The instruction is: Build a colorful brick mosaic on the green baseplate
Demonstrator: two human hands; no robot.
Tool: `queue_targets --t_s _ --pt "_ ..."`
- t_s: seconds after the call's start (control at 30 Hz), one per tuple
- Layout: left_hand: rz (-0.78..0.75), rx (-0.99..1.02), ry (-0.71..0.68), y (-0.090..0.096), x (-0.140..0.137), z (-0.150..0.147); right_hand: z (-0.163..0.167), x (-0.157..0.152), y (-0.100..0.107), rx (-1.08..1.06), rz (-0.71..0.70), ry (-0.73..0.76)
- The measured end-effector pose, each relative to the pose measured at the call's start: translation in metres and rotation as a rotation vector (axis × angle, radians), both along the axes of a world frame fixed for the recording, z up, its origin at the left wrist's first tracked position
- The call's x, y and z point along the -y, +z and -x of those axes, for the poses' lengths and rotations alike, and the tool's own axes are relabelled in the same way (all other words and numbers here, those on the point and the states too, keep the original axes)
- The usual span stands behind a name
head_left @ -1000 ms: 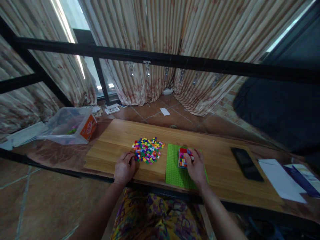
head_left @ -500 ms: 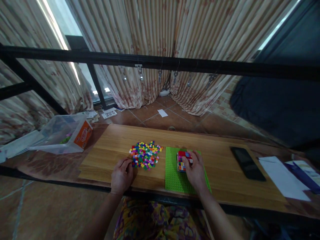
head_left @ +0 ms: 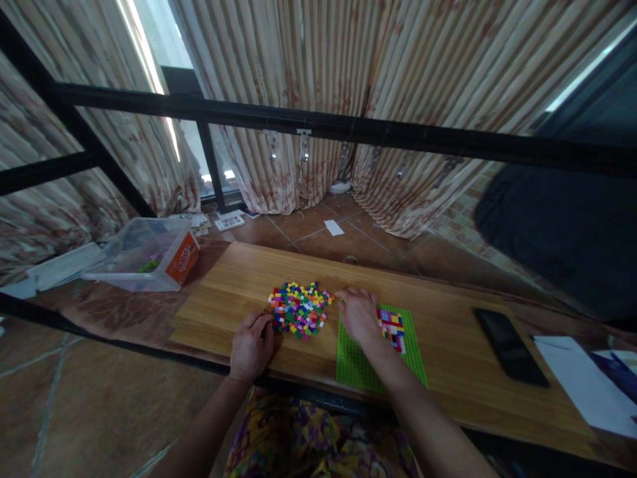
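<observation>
Small multicoloured toy bricks (head_left: 298, 312) lie in a loose pile on the wooden board. My left hand (head_left: 252, 346) rests at the pile's left edge, fingers curled together; whatever they may hold is too small to make out. At the right edge of the pile is my right hand (head_left: 359, 313), its fingers bent loosely downward beside the outermost bricks, with no brick visible in them. Under my right wrist lies a green studded baseplate (head_left: 358, 368). A block built of colourful bricks (head_left: 392, 325) sits on it, partly covered by my forearm.
A clear plastic box (head_left: 144, 259) with an orange label stands at the left. On the right are a black phone (head_left: 510, 346) and white paper (head_left: 582, 378). A dark metal rail (head_left: 323, 126) crosses beyond the wooden board (head_left: 448, 332), in front of curtains.
My right hand has left the brick block and moved left to the pile's right edge. My left hand stays by the pile. The camera view has shifted slightly.
</observation>
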State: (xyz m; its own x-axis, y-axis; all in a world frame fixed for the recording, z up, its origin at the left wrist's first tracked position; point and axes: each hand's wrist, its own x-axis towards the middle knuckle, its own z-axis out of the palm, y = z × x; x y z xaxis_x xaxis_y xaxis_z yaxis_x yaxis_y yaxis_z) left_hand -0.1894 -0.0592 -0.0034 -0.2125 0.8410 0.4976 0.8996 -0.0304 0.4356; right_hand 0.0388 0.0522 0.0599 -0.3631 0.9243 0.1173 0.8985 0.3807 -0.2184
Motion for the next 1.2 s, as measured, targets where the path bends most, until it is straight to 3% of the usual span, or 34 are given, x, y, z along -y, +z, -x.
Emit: queue_targets --t_s 0.13,0.3,0.47,0.6,0.8,0.97,1.2 --pt "-0.002 0.006 0.01 -0.001 0.0 0.0 0.013 -0.018 -0.009 0.082 0.082 0.002" --pt "-0.002 0.02 -0.003 -0.002 0.001 0.0 0.017 -0.021 -0.02 0.082 0.082 0.0" --pt "-0.006 0.02 -0.012 -0.002 0.001 0.001 0.018 -0.016 -0.011 0.059 0.068 0.012" --pt "0.011 0.019 -0.012 -0.001 0.001 0.001 -0.003 -0.006 0.008 -0.128 0.003 0.037" --pt "0.008 0.002 -0.002 -0.001 0.0 0.0 -0.069 0.017 0.027 -0.443 -0.033 -0.062" --pt "0.006 -0.003 -0.013 0.001 -0.001 0.0 -0.094 0.033 0.022 -0.498 0.018 -0.099" --pt "0.021 -0.003 -0.011 0.003 0.0 0.0 -0.087 0.037 0.008 -0.411 0.061 -0.053"
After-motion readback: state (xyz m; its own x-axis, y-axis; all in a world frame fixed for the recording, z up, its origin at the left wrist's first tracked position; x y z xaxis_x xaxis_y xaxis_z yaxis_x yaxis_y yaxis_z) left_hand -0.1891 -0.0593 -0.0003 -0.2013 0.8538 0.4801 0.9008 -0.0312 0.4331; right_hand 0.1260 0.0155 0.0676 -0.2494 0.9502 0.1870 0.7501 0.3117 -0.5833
